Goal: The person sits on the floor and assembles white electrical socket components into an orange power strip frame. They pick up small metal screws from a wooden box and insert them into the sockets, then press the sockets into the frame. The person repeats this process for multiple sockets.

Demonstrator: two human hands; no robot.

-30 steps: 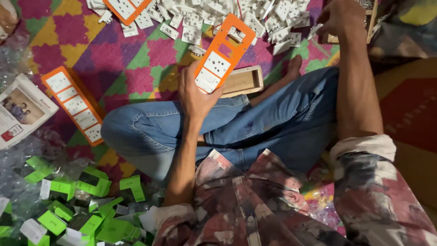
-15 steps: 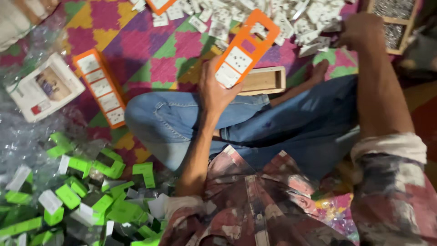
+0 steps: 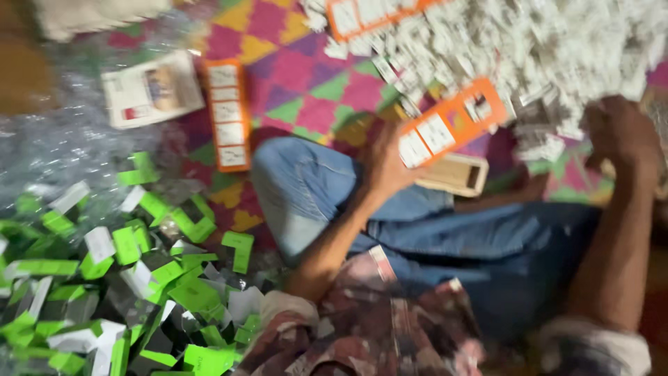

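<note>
Seemingly light and stiff, the orange frame [image 3: 449,129] with white switch plates looks like rigid plastic, best taken by its long edges or one end. It sits just above the wooden box [image 3: 456,174], its lower end pinched in the left hand [image 3: 386,167]. Right of the box, the right hand [image 3: 619,132] rests curled on the white parts pile [image 3: 557,49]; whether it grips anything, I cannot tell.
</note>
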